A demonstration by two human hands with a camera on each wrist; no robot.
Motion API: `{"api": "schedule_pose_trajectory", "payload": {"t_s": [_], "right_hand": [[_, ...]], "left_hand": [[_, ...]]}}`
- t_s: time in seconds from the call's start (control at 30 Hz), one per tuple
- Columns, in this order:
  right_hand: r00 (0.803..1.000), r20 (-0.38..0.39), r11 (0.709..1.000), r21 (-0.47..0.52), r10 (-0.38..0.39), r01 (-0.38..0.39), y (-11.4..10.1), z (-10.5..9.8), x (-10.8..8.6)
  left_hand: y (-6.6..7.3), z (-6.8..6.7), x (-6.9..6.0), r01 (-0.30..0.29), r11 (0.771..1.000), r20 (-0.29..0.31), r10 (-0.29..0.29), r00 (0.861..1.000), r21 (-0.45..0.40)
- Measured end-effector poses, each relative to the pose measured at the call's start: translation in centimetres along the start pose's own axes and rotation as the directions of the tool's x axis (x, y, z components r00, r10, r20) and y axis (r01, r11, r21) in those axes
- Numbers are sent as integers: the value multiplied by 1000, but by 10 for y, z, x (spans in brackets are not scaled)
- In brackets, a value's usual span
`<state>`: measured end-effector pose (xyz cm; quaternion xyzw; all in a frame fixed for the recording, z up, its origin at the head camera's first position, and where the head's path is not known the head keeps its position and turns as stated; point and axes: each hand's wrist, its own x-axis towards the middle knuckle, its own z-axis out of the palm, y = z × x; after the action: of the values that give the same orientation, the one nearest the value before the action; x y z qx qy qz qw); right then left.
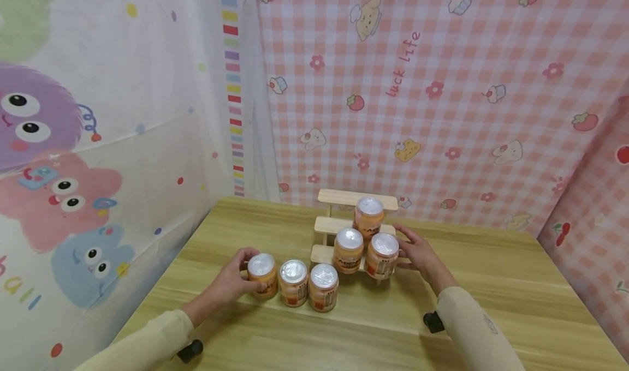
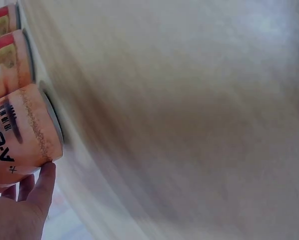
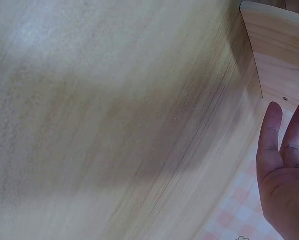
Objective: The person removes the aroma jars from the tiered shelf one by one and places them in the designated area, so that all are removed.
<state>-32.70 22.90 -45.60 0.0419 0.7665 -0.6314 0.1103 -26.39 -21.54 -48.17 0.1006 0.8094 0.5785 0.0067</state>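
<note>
At the left end of a row of three orange cans, my left hand (image 1: 237, 278) grips the leftmost can (image 1: 262, 277), thumb in front and fingers behind. That can's dark lettering and curved rim also show in the left wrist view. The middle can (image 1: 294, 283) and the right can (image 1: 323, 288) stand beside it on the table. A stepped wooden rack (image 1: 330, 226) bears three more cans: an upper can (image 1: 368, 218), a lower left can (image 1: 349, 253) and a lower right can (image 1: 382, 259). My right hand (image 1: 417, 253) is beside the lower right can and the rack's end, fingers extended.
The wood-grain table (image 1: 491, 294) extends to both sides and in front of the rack. Behind it hangs a pink checked cloth (image 1: 442, 120), and a white cartoon-printed cloth (image 1: 162, 153) hangs at the left. A dark wrist device (image 1: 433, 322) is by the right sleeve.
</note>
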Motion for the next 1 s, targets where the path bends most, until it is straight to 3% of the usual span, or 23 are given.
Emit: {"api": "schedule_pose_trajectory", "payload": {"t_s": [0.33, 0.53, 0.8, 1.0], "right_hand": [[1000, 6, 1000, 7, 2, -2, -3, -1, -1], [1000, 2, 1000, 6, 2, -2, -4, -2, 0], [1000, -4, 1000, 6, 16, -16, 2, 0, 0], [1000, 3, 1000, 4, -5, 5, 1, 0, -2]], "left_hand": [[0, -6, 2, -38, 997, 62, 34, 997, 61], [6, -14, 11, -30, 999, 34, 29, 999, 45], [33, -16, 32, -42, 998, -4, 42, 999, 45], [71, -11, 65, -60, 998, -15, 61, 998, 26]]}}
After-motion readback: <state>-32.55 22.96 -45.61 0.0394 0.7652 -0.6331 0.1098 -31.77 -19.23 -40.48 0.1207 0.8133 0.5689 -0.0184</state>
